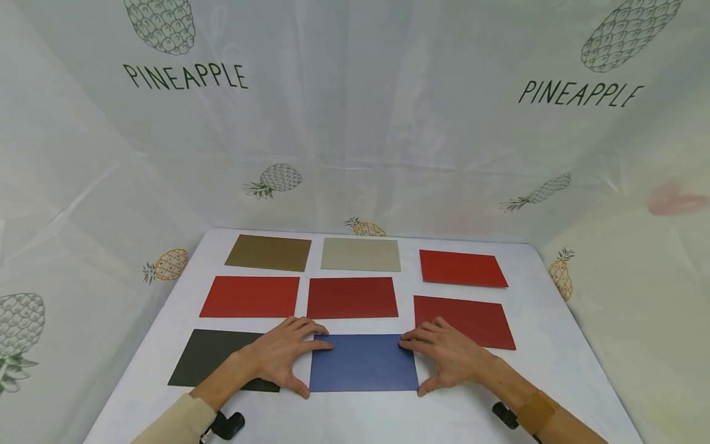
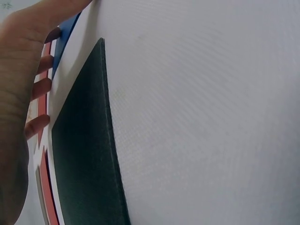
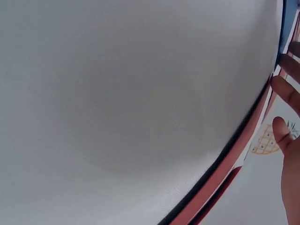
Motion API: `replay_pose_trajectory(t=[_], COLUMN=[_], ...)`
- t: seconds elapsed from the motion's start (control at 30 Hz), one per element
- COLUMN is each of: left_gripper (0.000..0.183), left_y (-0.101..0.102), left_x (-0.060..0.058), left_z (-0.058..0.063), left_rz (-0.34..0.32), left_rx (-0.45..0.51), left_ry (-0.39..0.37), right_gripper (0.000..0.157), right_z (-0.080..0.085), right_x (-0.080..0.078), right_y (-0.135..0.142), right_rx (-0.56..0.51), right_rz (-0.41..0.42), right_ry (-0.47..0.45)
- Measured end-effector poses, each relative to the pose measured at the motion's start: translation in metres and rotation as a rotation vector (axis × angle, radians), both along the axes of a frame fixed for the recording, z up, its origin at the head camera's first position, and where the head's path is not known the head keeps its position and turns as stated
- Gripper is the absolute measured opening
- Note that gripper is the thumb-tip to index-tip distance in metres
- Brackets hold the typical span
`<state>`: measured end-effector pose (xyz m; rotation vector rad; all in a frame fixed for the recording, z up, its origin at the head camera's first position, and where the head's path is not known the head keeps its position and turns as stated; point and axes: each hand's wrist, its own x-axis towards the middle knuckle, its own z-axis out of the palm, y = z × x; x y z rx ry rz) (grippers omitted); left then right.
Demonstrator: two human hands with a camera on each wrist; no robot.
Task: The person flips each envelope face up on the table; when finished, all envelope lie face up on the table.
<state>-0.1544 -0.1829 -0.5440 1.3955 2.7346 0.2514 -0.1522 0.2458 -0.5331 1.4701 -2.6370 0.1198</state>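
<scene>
A flat blue rectangular sheet (image 1: pixel 363 364) lies on the white table at the front middle. My left hand (image 1: pixel 281 353) is at its left side, with the index fingertip over the edge and the thumb by the near left corner. On the opposite side my right hand (image 1: pixel 450 353) touches the right edge with its fingertips, thumb at the near right corner. Both hands have spread, mostly straight fingers. Part of a dark green sheet (image 1: pixel 208 357) is hidden under my left hand and wrist. The left wrist view shows that dark green sheet (image 2: pixel 86 140) with a thin visible edge.
Behind the blue sheet lie red sheets at left (image 1: pixel 249 296), middle (image 1: pixel 352 298) and right (image 1: pixel 466 314). Farther back are a brown sheet (image 1: pixel 269 253), a beige sheet (image 1: pixel 360 254) and another red sheet (image 1: pixel 463 268). A pineapple-print curtain (image 1: pixel 355 123) surrounds the white table (image 1: pixel 355 419).
</scene>
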Motion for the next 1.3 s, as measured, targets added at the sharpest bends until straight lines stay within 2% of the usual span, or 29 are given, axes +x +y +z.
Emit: replay_pose_trajectory(t=[0.23, 0.4, 0.73, 0.93, 1.17, 1.3], left_gripper=[0.093, 0.093, 0.089, 0.081, 0.061, 0.055], left_y=[0.000, 0.000, -0.002, -0.007, -0.017, -0.021], left_x=[0.000, -0.001, -0.003, -0.004, -0.005, -0.005], left_z=[0.000, 0.000, -0.002, 0.001, 0.003, 0.003], left_rz=[0.004, 0.005, 0.029, 0.032, 0.033, 0.049], left_rx=[0.007, 0.007, 0.030, 0.071, 0.152, 0.208], left_ry=[-0.014, -0.009, -0.062, -0.097, -0.071, -0.074], right_gripper=[0.077, 0.075, 0.076, 0.073, 0.063, 0.059], right_z=[0.001, -0.001, -0.003, -0.003, -0.003, -0.002], right_x=[-0.001, -0.003, -0.002, -0.001, -0.001, -0.002], right_y=[0.000, 0.002, 0.006, 0.008, 0.009, 0.010], right_rx=[0.010, -0.035, -0.084, -0.144, -0.173, -0.191], right_rz=[0.030, 0.037, 0.003, -0.018, -0.060, -0.063], right_ry=[0.027, 0.026, -0.092, -0.136, -0.211, -0.213])
